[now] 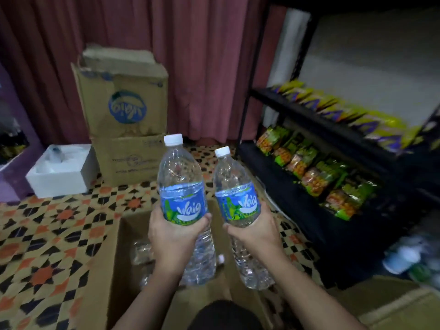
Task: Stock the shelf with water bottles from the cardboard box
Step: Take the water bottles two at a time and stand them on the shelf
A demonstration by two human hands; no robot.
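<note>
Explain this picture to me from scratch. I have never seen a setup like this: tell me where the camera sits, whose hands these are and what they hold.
There is no machine here. A person wears one wide-angle camera on the head, so you look down along their arms. The left hand has its grip on the left bottle, and the right hand on the right bottle. Both are capped water bottles, held roughly upright above the open cardboard box on the tiled floor. To the right stands the black shelf, holding snack packets. Behind, two stacked boxes sit before a curtain.
</note>
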